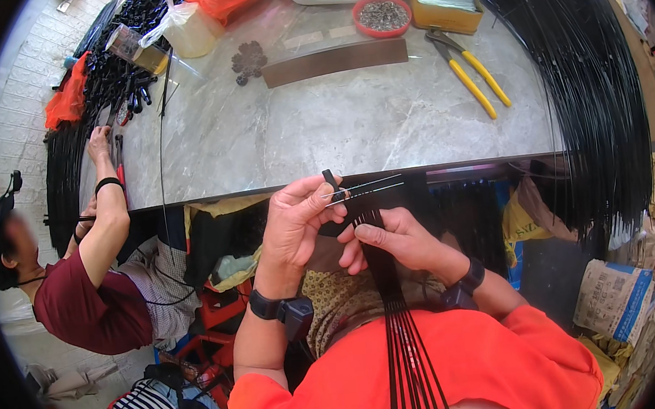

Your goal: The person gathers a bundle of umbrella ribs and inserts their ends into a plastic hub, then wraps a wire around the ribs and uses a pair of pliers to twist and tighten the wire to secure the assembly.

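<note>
Just in front of the table's near edge, my left hand (pixel 297 215) pinches a small black part (pixel 331 179) between thumb and fingers. Two thin silvery pins or wires (pixel 379 189) stick out to the right from that grip. My right hand (pixel 402 238) is closed around the upper end of a bundle of thin black rods (pixel 384 273). The rods hang down over my front and fan out across the orange shirt (pixel 498 369). Their top ends lie just below the silvery pins; whether they touch cannot be told. The fingers partly hide both grips.
On the grey table (pixel 321 127) lie yellow-handled pliers (pixel 480 82), a brown strip (pixel 335 63), a red bowl of small metal pieces (pixel 381 17) and a yellow box (pixel 447 15). Long black rods (pixel 574 89) overhang the right end. A co-worker (pixel 95 303) works at the left.
</note>
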Motion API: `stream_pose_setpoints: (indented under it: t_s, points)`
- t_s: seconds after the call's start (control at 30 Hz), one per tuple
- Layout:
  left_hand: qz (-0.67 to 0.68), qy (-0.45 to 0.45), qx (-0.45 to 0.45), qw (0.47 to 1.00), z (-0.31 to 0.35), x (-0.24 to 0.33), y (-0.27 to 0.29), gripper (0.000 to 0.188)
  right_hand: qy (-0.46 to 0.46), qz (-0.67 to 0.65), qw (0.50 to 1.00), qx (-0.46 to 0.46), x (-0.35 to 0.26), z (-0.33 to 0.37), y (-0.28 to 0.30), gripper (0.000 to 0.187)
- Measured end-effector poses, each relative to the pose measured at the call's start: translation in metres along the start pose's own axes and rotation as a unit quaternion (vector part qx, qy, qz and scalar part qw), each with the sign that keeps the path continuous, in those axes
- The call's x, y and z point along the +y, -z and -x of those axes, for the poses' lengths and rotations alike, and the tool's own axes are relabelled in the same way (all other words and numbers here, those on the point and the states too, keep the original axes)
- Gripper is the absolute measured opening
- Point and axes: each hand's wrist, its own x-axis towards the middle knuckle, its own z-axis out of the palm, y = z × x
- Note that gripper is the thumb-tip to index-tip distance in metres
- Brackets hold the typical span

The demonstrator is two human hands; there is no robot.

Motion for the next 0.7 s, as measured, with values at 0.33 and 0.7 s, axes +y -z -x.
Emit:
stream_pose_setpoints:
  t_s: [0.33,0.7]
  points:
    - [0.001,-0.004,-0.014,1.0,0.0,-0.001,0.001,0.023,-0.004,-0.002,1.0,-0.001,0.001,-0.001,0.0,0.032]
    - [-0.068,-0.052,-0.05,0.995,0.016,0.008,-0.014,0.038,0.005,0.001,1.0,0.013,0.003,-0.001,-0.001,0.033]
